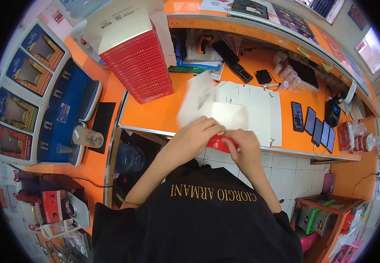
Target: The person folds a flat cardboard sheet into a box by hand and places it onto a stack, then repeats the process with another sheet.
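A red and white cardboard box [228, 113], partly folded, is held up over the near edge of the orange counter. Its white lid flap [197, 98] stands at the left, smeared by motion. My left hand [201, 136] pinches the box's near left corner. At the near right corner, my right hand [246, 147] grips the red wall, thumb on the outside. Both hands are close together, and their fingertips partly hide the corner folds. Under and behind the box lie flat white cardboard sheets [266, 109]. A tall stack of folded red boxes [139, 65] stands to the left.
Several phones [317, 131] lie at the right of the orange counter [144, 116]. Plastic cups [288, 72] and a card terminal [241, 72] sit further back. At the left stand a drink dispenser [58, 107] and a clear jar [88, 137]. A wooden shelf [330, 201] is at lower right.
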A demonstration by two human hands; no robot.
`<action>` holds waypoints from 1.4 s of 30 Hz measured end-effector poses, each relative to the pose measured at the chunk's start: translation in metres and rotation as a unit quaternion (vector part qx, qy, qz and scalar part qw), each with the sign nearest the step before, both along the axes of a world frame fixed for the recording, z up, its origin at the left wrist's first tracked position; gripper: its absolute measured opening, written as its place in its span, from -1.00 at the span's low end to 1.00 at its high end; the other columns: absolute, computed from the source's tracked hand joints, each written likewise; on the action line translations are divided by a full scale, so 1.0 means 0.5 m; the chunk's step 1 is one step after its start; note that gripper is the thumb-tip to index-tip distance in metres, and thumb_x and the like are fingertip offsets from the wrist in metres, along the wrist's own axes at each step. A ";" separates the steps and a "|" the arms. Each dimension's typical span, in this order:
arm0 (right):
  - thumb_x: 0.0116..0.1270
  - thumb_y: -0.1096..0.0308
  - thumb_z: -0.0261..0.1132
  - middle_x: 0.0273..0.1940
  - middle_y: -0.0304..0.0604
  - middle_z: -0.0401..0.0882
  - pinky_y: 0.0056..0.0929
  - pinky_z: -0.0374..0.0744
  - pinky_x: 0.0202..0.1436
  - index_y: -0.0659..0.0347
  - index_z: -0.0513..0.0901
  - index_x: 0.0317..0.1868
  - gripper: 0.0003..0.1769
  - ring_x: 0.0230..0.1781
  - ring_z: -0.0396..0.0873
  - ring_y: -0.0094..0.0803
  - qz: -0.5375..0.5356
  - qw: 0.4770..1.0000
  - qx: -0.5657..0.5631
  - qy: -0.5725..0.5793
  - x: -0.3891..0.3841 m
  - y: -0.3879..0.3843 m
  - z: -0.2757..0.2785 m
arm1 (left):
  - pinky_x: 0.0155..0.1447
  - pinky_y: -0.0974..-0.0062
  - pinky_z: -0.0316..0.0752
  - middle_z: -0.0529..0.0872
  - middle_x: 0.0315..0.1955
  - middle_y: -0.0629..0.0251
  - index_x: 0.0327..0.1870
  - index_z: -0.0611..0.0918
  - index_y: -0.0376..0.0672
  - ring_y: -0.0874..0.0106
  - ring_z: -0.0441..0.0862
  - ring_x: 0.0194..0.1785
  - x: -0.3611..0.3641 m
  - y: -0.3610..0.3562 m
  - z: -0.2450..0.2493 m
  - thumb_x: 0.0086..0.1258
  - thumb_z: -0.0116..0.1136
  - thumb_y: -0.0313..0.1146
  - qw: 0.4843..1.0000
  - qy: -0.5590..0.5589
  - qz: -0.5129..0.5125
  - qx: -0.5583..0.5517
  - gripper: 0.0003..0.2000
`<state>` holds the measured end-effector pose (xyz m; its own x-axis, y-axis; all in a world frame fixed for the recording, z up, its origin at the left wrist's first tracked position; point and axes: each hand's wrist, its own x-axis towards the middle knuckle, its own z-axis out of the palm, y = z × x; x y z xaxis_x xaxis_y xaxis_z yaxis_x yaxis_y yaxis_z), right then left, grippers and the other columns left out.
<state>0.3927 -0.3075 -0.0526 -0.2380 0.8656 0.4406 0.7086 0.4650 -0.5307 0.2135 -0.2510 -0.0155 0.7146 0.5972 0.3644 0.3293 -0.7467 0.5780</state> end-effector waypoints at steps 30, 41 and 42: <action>0.25 -0.19 0.12 0.45 0.24 -0.47 -0.14 -0.21 0.47 0.38 -0.39 0.41 0.13 0.49 -0.44 0.04 0.071 0.969 -0.177 0.158 -0.034 0.086 0.089 | 0.47 0.18 -0.34 -0.27 0.45 0.02 0.42 -0.25 -0.32 0.20 -0.37 0.51 -0.202 0.029 -0.087 0.07 -0.02 0.42 0.898 -0.228 0.140 -0.350 0.16; 0.39 -0.17 -0.06 0.15 -0.07 0.35 -0.37 0.26 0.23 0.34 0.31 0.20 -0.29 0.16 0.31 -0.34 0.057 0.812 -0.218 0.538 -0.133 0.166 0.055 | 0.16 0.50 0.42 0.47 0.03 0.29 0.21 0.33 -0.18 0.48 0.48 0.08 -0.230 0.105 -0.068 0.52 -0.28 -0.08 0.639 -0.588 0.135 -0.477 -0.58; 0.44 -0.09 -0.07 0.01 -0.12 0.47 -0.46 0.37 0.11 0.33 0.43 0.09 -0.41 0.00 0.44 -0.40 0.010 0.809 -0.263 0.525 -0.139 0.173 0.056 | 0.14 0.49 0.43 0.47 -0.02 0.28 0.12 0.42 -0.19 0.48 0.49 0.03 -0.227 0.103 -0.047 0.51 -0.22 -0.14 0.588 -0.608 0.144 -0.513 -0.65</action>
<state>0.3235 -0.2212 -0.0247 0.0126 0.9997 -0.0193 -0.2663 -0.0152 -0.9638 0.0998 -0.1995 -0.0389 0.1133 0.9813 -0.1558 -0.7664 0.1861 0.6148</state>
